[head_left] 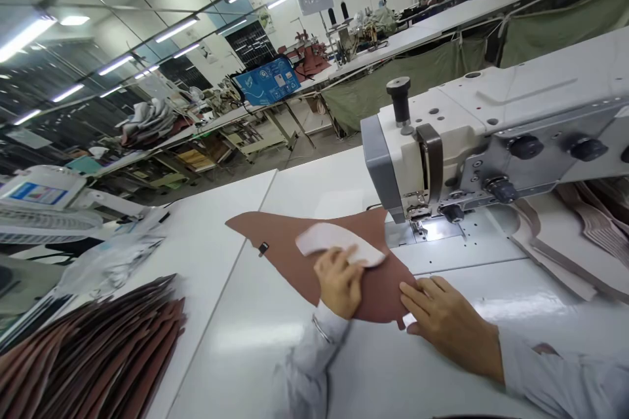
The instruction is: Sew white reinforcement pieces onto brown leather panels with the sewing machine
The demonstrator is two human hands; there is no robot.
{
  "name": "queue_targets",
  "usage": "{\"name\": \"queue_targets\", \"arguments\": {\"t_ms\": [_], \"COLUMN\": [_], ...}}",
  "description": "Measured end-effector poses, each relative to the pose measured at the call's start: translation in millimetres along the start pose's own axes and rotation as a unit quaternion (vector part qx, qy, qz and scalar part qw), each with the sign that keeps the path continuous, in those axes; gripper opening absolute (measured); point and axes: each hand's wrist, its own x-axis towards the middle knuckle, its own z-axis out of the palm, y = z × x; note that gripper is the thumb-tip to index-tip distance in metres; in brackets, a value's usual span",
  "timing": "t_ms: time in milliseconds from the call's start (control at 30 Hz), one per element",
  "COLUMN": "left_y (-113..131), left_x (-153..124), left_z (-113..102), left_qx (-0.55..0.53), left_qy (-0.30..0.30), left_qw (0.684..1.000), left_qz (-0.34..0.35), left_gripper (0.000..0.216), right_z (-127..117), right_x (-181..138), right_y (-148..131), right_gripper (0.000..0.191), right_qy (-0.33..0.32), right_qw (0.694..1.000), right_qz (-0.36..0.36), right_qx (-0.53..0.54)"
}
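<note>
A brown leather-like panel (295,255) lies flat on the white sewing table, its pointed end to the left and a small black tag on its edge. My left hand (339,283) is closed on a white curved piece (339,240), which looks blurred over the panel. At the panel's right edge, my right hand (447,321) grips with its fingertips on top and its thumb lower down. A bit of white shows by that thumb. Just beyond the panel stands the sewing machine (417,163), its needle area lit.
Stacked brown panels (122,347) lie at the lower left, near a clear plastic bag (118,255) and a white fan (44,209). Pale curved pieces (565,242) are piled under the machine arm at right. Other worktables and a blue bag (270,82) stand behind.
</note>
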Motion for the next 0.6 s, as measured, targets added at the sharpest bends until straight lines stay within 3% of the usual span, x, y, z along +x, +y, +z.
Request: {"name": "queue_targets", "arguments": {"t_ms": [67, 133, 367, 600], "left_y": [24.1, 38.8, 39.5, 52.3], "left_x": [-7.1, -10.7, -5.8, -11.9], "left_z": [0.9, 3.4, 16.7, 16.2], "left_qx": [-0.062, -0.095, -0.208, -0.154], "left_qy": [-0.029, -0.038, -0.015, -0.061], "left_qw": [0.991, 0.984, 0.969, 0.983], "left_qz": [0.116, 0.145, 0.136, 0.084], "left_gripper": [0.024, 0.028, 0.028, 0.026], "right_z": [0.5, 0.1, -2.9, -2.6], "right_x": [1.3, 1.8, 2.7, 9.6], "right_y": [1.4, 2.8, 15.1, 8.2], "right_gripper": [0.015, 0.018, 0.023, 0.017], "right_qy": [-0.004, -0.017, -0.066, -0.041], "right_qw": [1.0, 0.999, 0.994, 0.995], "right_qz": [-0.011, -0.036, -0.08, -0.084], "right_qx": [0.011, 0.007, 0.032, -0.027]}}
